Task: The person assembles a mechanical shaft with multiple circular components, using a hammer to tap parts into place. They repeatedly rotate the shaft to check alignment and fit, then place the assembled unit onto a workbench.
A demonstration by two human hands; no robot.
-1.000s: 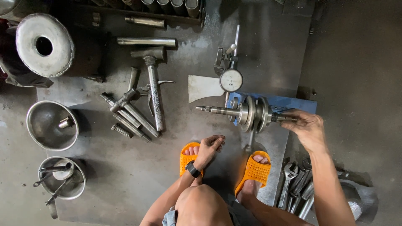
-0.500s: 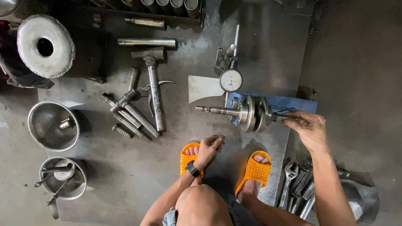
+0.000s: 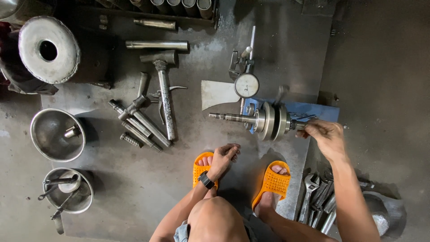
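The right hand [image 3: 324, 134] fingers pinch the crankshaft [image 3: 268, 120] end, so it can turn under the dial gauge [image 3: 247, 85]; the left hand [image 3: 224, 157] hangs loose, fingers curled.

Right hand [image 3: 326, 134] gripping crankshaft [image 3: 264, 120] end, dial gauge [image 3: 247, 85] above, left hand [image 3: 224, 157] idle

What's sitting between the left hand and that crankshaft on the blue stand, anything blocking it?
Nothing visible blocks it. The left hand hangs loose above the orange sandal, and only bare grey floor lies between it and the crankshaft. The right hand is already at the shaft's right end; the dial gauge stands beyond it.
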